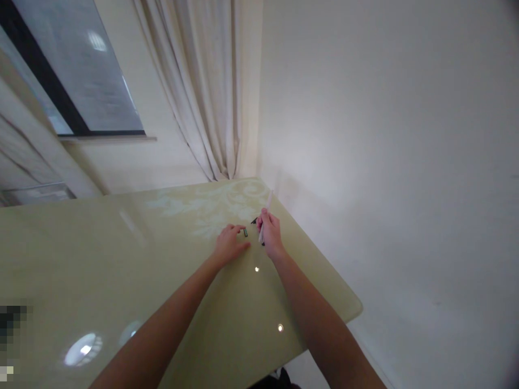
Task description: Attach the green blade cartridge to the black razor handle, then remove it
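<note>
- Dim, soft light; faint shadows on the wall [389, 135] beyond the table's [101, 259] right edge
- Round glare spots on its glossy top, one near the front edge
- Fine detail slightly blurred

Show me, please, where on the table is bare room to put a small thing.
Widest: the tabletop between the left forearm and the blurred dark patch. Smaller: between that forearm and the right forearm. Crowded: where the left hand is at a small dark cylinder and the right hand holds a whitish stick.
</note>
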The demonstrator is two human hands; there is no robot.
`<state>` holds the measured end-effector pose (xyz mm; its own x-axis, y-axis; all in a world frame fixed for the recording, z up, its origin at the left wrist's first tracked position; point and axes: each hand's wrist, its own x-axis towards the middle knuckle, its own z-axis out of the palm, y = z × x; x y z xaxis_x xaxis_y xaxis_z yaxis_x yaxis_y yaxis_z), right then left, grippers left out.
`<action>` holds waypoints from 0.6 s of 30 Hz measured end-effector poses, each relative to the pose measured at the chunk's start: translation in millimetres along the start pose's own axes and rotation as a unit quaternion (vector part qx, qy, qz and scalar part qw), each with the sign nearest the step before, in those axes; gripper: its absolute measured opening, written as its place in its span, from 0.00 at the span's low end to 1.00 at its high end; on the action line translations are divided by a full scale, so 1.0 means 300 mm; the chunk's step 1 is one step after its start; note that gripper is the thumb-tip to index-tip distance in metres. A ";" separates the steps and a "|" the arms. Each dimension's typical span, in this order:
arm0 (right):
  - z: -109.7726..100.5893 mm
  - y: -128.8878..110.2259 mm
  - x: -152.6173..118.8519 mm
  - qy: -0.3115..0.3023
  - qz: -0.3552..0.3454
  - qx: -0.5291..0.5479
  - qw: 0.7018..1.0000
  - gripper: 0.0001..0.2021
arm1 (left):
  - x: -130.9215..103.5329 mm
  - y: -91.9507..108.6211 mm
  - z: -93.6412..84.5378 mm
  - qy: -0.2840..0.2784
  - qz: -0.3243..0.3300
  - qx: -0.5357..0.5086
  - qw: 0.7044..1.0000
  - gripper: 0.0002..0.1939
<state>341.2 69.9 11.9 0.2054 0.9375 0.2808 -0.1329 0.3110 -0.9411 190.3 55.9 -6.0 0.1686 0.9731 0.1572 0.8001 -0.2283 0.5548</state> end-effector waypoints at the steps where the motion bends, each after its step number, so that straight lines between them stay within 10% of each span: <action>1: -0.004 0.003 0.005 0.004 0.014 0.005 1.000 0.33 | 0.017 -0.010 0.009 0.006 -0.016 0.008 1.000 0.28; 10: -0.008 0.001 -0.010 -0.052 0.082 0.016 0.995 0.36 | -0.005 -0.044 0.003 0.013 -0.019 -0.032 0.999 0.16; 18: 0.080 -0.024 -0.147 -0.281 0.090 -0.027 0.955 0.27 | -0.336 -0.216 -0.126 0.097 0.008 -0.143 0.985 0.20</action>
<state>309.9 30.1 10.8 -0.3717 0.9151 0.1560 -0.0637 0.1425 -0.9877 99.6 -28.7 -27.0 0.0437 0.9511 0.3057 0.5988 -0.2699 0.7541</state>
